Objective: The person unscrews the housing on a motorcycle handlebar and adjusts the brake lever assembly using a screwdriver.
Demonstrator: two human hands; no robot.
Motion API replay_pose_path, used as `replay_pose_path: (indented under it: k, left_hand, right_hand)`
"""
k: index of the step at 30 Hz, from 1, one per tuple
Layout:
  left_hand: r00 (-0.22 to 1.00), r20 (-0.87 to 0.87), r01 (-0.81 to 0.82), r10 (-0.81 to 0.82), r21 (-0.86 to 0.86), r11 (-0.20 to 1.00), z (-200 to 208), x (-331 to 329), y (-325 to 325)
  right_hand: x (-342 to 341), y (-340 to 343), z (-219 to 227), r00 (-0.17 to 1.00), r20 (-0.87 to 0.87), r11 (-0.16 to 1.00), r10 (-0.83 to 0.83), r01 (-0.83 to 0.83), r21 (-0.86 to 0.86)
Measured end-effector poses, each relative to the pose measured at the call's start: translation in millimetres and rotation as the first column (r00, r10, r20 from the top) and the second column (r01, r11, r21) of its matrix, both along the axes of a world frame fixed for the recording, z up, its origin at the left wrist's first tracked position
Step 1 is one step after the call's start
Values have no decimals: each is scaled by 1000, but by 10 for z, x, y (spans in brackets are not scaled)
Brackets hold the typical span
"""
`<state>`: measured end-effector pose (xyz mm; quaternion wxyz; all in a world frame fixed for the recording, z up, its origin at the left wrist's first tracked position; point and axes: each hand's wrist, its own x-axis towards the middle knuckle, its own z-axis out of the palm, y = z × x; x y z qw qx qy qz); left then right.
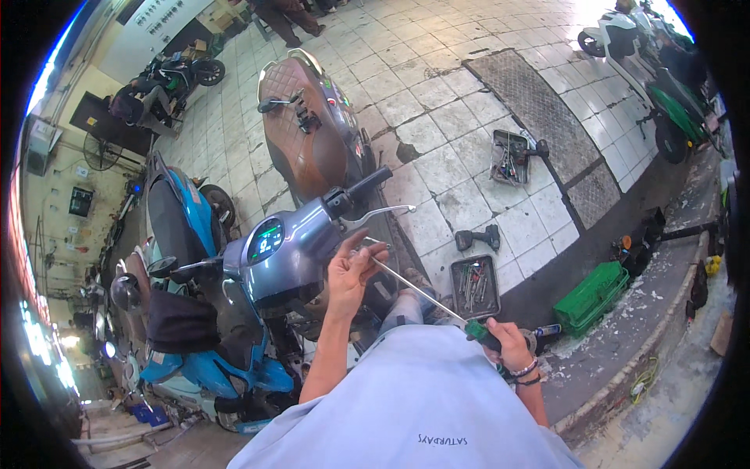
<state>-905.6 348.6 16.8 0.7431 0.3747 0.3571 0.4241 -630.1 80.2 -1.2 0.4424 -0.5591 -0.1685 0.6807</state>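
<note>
My right hand (512,345) is wrapped round the green and black handle of a long screwdriver (426,294). Its thin metal shaft slants up and left to my left hand (356,271). There my fingers are closed about the tip end; whether they also pinch a small part there cannot be made out. Just beyond my left hand is a grey-violet scooter's handlebar cover (301,234) with a lit display (266,241). A black grip (369,184) and a silver brake lever (383,213) stick out from it. Behind stands the scooter's brown quilted seat (301,129).
On the tiled floor lie a cordless drill (477,238), a tool tray (476,286) and another tray (508,160) with a power tool. A green toolbox (591,298) stands by the raised kerb at right. A blue scooter (185,205) is close at left. Other people are farther off.
</note>
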Motion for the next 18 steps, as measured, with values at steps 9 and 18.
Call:
replay_pose_path:
  k: [9, 18]
  left_hand:
    - [966, -73, -256, 248, -402, 879, -1151, -38, 48]
    - [943, 94, -264, 318, -370, 891, -1315, -145, 453]
  right_hand:
    - [-414, 278, -783, 989, 95, 991, 117, -110, -75]
    - [-734, 892, -1290, 975, 173, 990, 142, -142, -17]
